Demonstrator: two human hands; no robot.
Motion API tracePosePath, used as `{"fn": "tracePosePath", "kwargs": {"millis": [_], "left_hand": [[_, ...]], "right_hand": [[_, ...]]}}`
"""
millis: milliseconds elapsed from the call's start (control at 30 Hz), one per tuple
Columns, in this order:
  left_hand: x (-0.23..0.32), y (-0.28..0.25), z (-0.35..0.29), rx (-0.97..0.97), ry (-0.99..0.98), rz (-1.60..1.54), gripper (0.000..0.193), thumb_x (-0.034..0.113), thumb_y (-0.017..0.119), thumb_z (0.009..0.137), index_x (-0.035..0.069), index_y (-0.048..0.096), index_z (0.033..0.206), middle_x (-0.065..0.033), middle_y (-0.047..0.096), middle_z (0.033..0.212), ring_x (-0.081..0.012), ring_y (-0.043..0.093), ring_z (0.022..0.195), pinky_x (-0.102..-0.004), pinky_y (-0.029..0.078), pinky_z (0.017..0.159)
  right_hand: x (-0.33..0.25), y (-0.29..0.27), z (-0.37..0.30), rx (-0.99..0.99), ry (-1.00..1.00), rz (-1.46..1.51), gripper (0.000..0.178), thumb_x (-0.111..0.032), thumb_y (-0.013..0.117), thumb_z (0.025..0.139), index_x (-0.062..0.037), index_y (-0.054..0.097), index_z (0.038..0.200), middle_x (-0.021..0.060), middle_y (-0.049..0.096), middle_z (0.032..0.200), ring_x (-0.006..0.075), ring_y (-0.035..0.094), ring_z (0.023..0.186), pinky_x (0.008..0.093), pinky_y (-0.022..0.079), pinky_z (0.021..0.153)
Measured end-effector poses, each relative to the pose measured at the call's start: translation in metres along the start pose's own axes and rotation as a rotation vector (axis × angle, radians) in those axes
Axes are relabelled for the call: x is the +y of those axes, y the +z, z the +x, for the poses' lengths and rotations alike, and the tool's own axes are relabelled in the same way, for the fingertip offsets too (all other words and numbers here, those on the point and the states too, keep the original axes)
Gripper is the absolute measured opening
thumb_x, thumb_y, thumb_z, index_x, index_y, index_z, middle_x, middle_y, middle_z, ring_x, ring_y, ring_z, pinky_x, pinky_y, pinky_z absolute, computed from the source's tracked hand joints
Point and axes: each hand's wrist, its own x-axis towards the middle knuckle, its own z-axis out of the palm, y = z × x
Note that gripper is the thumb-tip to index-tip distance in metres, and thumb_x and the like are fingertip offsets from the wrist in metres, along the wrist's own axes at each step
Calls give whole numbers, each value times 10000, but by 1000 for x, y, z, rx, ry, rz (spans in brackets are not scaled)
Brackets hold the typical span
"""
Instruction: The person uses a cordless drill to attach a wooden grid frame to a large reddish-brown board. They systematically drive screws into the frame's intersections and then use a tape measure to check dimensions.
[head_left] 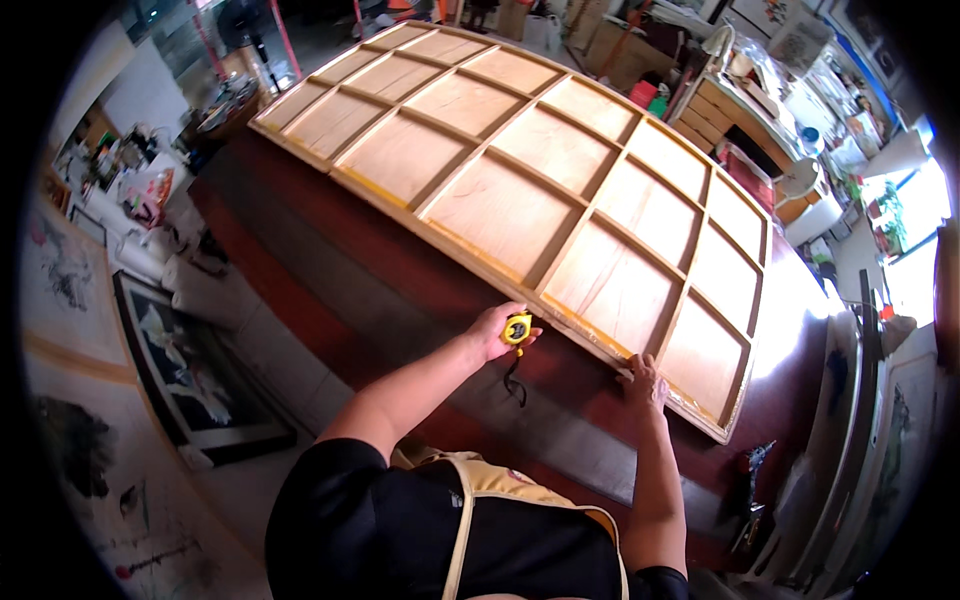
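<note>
A yellow and black tape measure is in my left hand, with the fingers wrapped round it and its dark wrist strap hanging down. That hand is right beside the near edge of a large wooden panel, whose back is divided by a grid of battens. Further right along the same edge, my right hand grips the rim of the panel with bent fingers. Whether any tape blade runs between the hands is too small to make out. Yellowish streaks mark the near batten.
Under the panel is a dark red table with a grey band. Tools lie at its right end. A framed picture leans at the left. Wooden drawers and clutter stand at the back right.
</note>
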Motion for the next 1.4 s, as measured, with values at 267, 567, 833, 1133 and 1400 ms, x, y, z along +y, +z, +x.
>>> {"fn": "tracePosePath", "kwargs": {"millis": [267, 567, 833, 1133, 1400], "left_hand": [[19, -22, -9, -65, 102, 118, 201, 213, 674, 849, 78, 566, 951, -129, 620, 910, -364, 685, 874, -434, 582, 682], [46, 8, -34, -419, 471, 401, 441, 202, 579, 865, 10, 475, 1248, -182, 640, 1025, -337, 700, 806, -400, 590, 657], [134, 152, -61, -743, 685, 560, 301, 253, 520, 906, 21, 560, 1094, -272, 571, 1274, -326, 699, 901, -370, 606, 667], [253, 331, -74, -687, 794, 645, 372, 235, 599, 922, -21, 538, 1185, -210, 626, 1123, -330, 638, 1048, -425, 583, 833], [236, 395, -66, -711, 762, 509, 217, 244, 561, 875, 45, 643, 898, -131, 679, 795, -285, 652, 680, -393, 553, 625]], "right_hand": [[-3, -35, -14, 44, -71, 69, 369, -263, 782, 743, -138, 614, 1047, 60, 603, 1036, 326, 637, 947, 446, 507, 761], [-12, -90, -43, 244, -199, -20, 403, -265, 736, 804, -115, 580, 1144, 104, 581, 1066, 349, 622, 950, 456, 504, 764], [-12, -229, -26, 871, -300, -563, 303, -313, 687, 832, -190, 577, 1086, 13, 591, 1022, 228, 661, 858, 375, 539, 658], [-30, -411, 39, 878, -186, -607, 181, -261, 642, 847, -90, 632, 906, 151, 675, 856, 342, 662, 826, 464, 509, 756], [-8, -458, 72, 929, -186, -737, 295, -344, 678, 817, -86, 642, 954, 162, 682, 899, 352, 667, 861, 474, 504, 757]]}}
